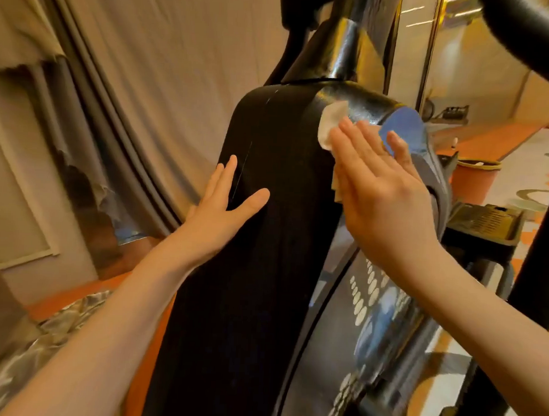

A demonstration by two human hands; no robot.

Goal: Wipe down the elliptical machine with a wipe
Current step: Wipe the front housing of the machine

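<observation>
The elliptical machine's black flywheel housing [266, 238] fills the middle of the view, rising to a shiny black upright post [344, 45]. My right hand [383, 186] lies flat with straight fingers on the housing's right shoulder and presses a white wipe [330, 122] against it. Most of the wipe is hidden under the palm; its edges show above and below the fingers. My left hand [220, 212] rests flat on the housing's left face, fingers spread and holding nothing. A blue round cap [406, 128] sits beside my right fingertips.
Grey and beige curtains [121, 109] hang close on the left. A black handlebar [528, 39] crosses the top right, and a black post [542, 248] stands at the right edge. An orange bucket [476, 180] and a black pedal [487, 224] lie behind the housing.
</observation>
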